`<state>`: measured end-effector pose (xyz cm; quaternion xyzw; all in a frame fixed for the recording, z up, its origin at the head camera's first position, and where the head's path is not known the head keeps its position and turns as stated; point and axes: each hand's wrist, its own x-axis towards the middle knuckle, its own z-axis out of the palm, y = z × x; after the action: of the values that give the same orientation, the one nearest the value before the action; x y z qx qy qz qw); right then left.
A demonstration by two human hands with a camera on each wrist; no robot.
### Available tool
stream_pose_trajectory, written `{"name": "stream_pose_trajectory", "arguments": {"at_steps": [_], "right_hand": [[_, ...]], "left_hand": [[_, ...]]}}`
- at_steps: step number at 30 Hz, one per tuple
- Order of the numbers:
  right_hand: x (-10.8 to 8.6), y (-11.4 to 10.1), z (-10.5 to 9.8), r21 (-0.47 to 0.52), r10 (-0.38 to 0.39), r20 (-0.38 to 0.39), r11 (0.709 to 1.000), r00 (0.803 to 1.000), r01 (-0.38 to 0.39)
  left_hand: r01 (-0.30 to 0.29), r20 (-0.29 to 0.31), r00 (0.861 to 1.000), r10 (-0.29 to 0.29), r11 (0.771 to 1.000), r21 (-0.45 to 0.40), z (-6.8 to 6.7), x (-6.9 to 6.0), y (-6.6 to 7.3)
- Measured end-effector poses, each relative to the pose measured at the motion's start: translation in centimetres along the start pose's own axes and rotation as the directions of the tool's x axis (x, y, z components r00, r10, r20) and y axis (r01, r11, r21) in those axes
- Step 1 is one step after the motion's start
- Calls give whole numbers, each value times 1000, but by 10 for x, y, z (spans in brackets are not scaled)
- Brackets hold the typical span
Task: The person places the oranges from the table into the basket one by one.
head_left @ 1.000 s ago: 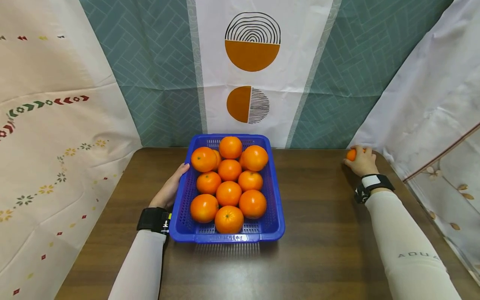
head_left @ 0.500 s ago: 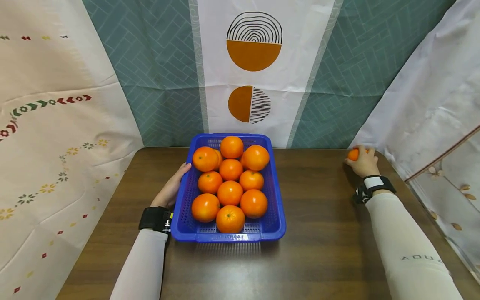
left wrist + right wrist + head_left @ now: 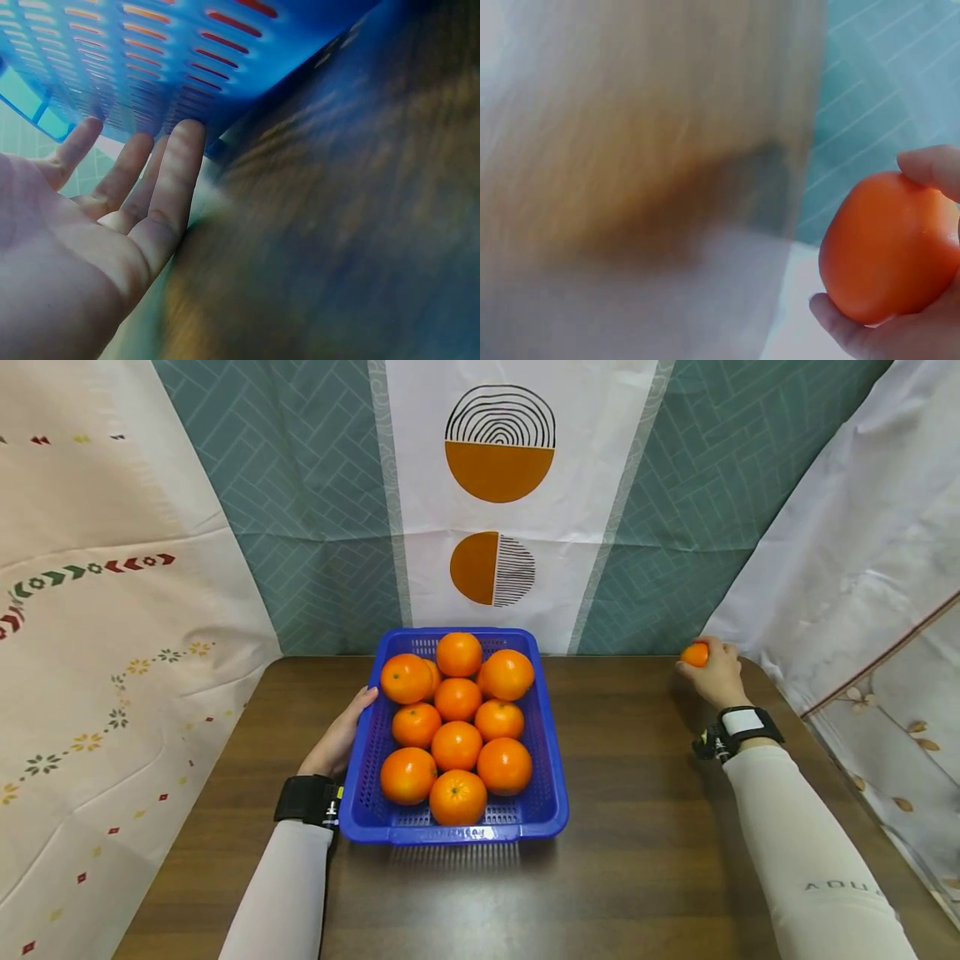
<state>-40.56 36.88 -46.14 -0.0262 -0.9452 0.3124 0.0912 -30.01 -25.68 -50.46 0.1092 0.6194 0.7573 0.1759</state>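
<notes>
In the head view my right hand [image 3: 718,675] grips an orange [image 3: 694,654] at the back right corner of the table. The right wrist view shows the thumb and a finger on opposite sides of this orange [image 3: 889,247], which is raised off the wood. My left hand [image 3: 337,739] is at the left side of a blue plastic basket [image 3: 453,835] holding several oranges [image 3: 456,746]. In the left wrist view, extended fingers [image 3: 176,176] touch the basket's slotted wall [image 3: 142,67] from outside; the palm faces the camera.
The brown wooden table [image 3: 630,810] extends between the basket and my right arm. A green and white cloth [image 3: 322,527] hangs along the back edge. Patterned pale cloths hang at the left [image 3: 135,610] and right [image 3: 862,568].
My right hand has lifted the orange from the table and moved slightly up and left. My left hand and the basket stay in place.
</notes>
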Motion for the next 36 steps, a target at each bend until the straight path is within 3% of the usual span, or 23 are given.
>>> {"name": "stream_pose_trajectory", "arguments": {"at_steps": [6, 13, 20, 28, 36], "right_hand": [[1, -23, 6, 133, -76, -18, 988, 997, 78], [-5, -54, 7, 291, -82, 19, 954, 996, 73], [-11, -90, 8, 314, -165, 36, 938, 986, 146], [-16, -140, 11, 322, -279, 51, 914, 959, 248], [-18, -165, 13, 328, -322, 61, 900, 945, 286]], "left_hand": [[8, 9, 1000, -8, 1000, 5, -1, -1, 2], [4, 12, 1000, -4, 1000, 6, -1, 0, 2], [-6, 24, 1000, 6, 1000, 4, -2, 0, 0], [31, -10, 999, -31, 999, -16, -2, -2, 0], [36, -15, 999, -36, 999, -15, 0, 0, 2]]}}
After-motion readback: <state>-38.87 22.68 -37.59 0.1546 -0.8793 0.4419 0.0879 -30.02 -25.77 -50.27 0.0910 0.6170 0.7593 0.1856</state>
